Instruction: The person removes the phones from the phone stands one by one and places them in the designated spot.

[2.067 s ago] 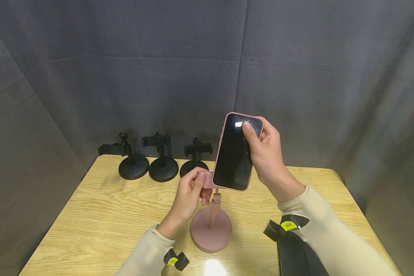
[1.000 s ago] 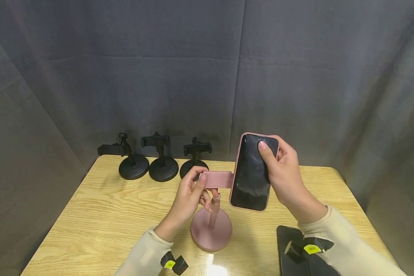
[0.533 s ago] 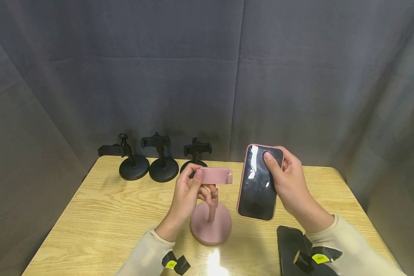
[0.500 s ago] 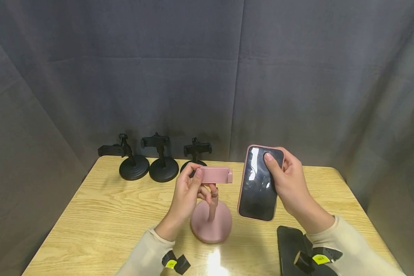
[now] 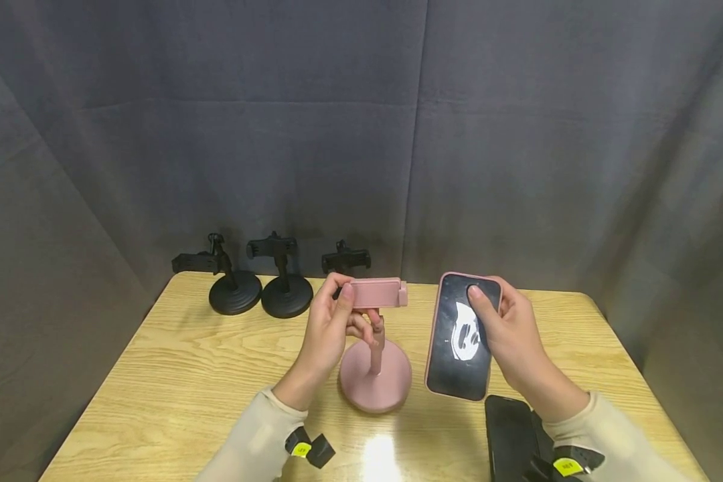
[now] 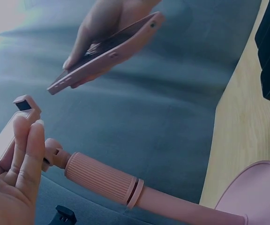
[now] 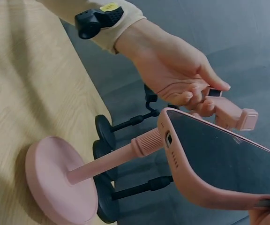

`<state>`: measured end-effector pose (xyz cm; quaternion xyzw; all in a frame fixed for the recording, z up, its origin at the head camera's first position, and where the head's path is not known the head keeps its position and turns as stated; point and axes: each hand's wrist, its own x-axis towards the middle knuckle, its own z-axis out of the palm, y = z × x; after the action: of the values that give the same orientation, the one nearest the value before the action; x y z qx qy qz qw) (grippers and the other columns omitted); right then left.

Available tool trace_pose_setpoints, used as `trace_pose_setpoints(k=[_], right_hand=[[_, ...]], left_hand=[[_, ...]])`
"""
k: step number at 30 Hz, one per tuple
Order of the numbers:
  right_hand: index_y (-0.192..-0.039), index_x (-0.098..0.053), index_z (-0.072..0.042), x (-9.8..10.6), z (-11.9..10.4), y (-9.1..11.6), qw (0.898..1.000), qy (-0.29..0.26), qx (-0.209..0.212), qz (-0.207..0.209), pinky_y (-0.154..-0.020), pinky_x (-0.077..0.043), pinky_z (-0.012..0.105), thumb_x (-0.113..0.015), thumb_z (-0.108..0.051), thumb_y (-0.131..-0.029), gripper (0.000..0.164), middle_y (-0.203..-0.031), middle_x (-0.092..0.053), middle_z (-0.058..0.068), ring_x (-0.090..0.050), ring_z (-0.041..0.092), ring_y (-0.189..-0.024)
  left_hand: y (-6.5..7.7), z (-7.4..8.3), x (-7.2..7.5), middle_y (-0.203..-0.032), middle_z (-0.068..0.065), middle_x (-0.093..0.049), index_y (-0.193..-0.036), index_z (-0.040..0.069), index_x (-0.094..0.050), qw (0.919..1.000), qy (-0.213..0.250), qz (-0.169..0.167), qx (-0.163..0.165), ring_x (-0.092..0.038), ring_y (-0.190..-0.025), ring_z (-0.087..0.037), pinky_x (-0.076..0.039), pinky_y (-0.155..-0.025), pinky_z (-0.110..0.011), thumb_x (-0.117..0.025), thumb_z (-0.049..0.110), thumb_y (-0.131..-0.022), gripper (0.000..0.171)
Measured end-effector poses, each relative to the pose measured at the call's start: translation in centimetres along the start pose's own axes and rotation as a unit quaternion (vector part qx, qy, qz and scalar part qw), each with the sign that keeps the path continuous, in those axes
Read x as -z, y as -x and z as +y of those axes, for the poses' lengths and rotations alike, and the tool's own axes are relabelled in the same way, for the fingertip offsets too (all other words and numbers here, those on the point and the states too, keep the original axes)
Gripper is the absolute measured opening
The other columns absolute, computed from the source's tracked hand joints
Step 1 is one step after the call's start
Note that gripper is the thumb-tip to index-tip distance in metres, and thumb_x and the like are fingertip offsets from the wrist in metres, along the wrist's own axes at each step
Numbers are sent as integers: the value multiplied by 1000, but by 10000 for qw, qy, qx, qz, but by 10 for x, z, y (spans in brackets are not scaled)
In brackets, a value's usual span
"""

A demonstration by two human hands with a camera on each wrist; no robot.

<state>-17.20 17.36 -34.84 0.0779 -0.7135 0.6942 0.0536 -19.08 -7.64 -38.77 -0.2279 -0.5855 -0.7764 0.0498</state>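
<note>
My left hand [image 5: 324, 323] pinches the left end of the pink clamp [image 5: 376, 293] on a pink phone stand [image 5: 376, 385]. Nothing sits in the clamp, and in the left wrist view a dark pad lines its end lip. My right hand [image 5: 513, 335] grips a phone [image 5: 448, 365] in a pink case by its upper right side, thumb on the dark, reflective screen. The phone is held to the right of the clamp, apart from it. In the right wrist view the stand's ribbed collar [image 7: 146, 141] shows behind the phone's corner.
Three black phone stands line the table's far left: one on the left [image 5: 235, 292], one in the middle [image 5: 286, 296], and one [image 5: 346, 258] partly behind my left hand. Dark flat devices [image 5: 509, 435] lie by my right forearm. Grey curtains [image 5: 295, 134] enclose the wooden table [image 5: 175, 375].
The phone has come away from the clamp, moving right and down in my right hand. My left hand stays on the clamp, whose front is now uncovered. The stand's base shifts slightly farther away.
</note>
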Motion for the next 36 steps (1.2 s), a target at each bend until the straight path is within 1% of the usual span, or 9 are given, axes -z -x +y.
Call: trace_pose_setpoints(k=[5, 10, 17, 21, 24, 27, 31, 36], right_hand=[[-101, -59, -13, 4, 8, 2, 9999, 66, -5, -90, -56, -60, 26, -53, -18, -106, 9, -77, -74, -8, -73, 6, -66], [-102, -60, -13, 8, 16, 4, 9999, 22, 5, -161, -55, -60, 27, -52, -16, -107, 10, -77, -74, -8, -73, 7, -66], [-108, -60, -12, 14, 24, 8, 9995, -7, 26, -304, -60, -62, 27, -51, -16, -107, 9, -84, -76, -7, -75, 9, -72], [-106, -59, -11, 17, 28, 9, 9994, -16, -81, -349, -57, -62, 29, -51, -17, -107, 10, -81, -75, -6, -74, 9, -68], [-105, -58, -12, 20, 32, 10, 9991, 81, -179, -374, -56, -61, 29, -51, -19, -108, 11, -79, -74, -7, -74, 9, -66], [-105, -57, -12, 23, 37, 12, 9988, 156, -233, -407, -57, -62, 29, -50, -21, -108, 12, -80, -74, -8, -74, 9, -67], [-105, -57, -12, 26, 43, 13, 9986, 119, -290, -422, -59, -62, 30, -50, -21, -108, 13, -81, -75, -8, -75, 9, -68], [-106, -57, -11, 29, 49, 15, 9985, 146, -340, -412, -61, -62, 28, -50, -22, -108, 13, -82, -75, -9, -75, 9, -70]], left_hand=[[-3, 2, 0, -72, -7, -64, -114, -2, -42, 10000, -49, 14, 36, -63, -52, -4, -58, -54, -21, -34, 33, -111, 36], [-6, 3, -1, -73, -3, -64, -113, -1, -42, 10000, 9, 11, 80, -64, -53, -4, -58, -56, -20, -33, 31, -112, 33], [-14, 3, -2, -75, -7, -64, -117, -5, -41, 9999, -44, -1, 107, -65, -54, -4, -59, -58, -20, -31, 28, -112, 35], [-20, 5, -3, -76, -6, -64, -119, -5, -41, 9998, -22, -2, 209, -65, -56, -4, -59, -60, -19, -30, 25, -112, 33], [-24, 5, -6, -75, -4, -64, -119, -4, -42, 9996, 38, -32, 270, -66, -57, -5, -60, -60, -21, -30, 25, -112, 32], [-29, 5, -8, -75, -3, -64, -117, -3, -42, 9995, 98, -51, 297, -66, -57, -5, -60, -61, -22, -29, 26, -112, 32], [-35, 2, -9, -74, -2, -64, -115, -2, -42, 9994, 130, -65, 317, -66, -58, -5, -61, -62, -22, -29, 24, -112, 29], [-42, 1, -12, -72, 0, -64, -114, -2, -42, 9995, 131, -33, 280, -66, -57, -6, -60, -61, -22, -28, 23, -113, 29]])
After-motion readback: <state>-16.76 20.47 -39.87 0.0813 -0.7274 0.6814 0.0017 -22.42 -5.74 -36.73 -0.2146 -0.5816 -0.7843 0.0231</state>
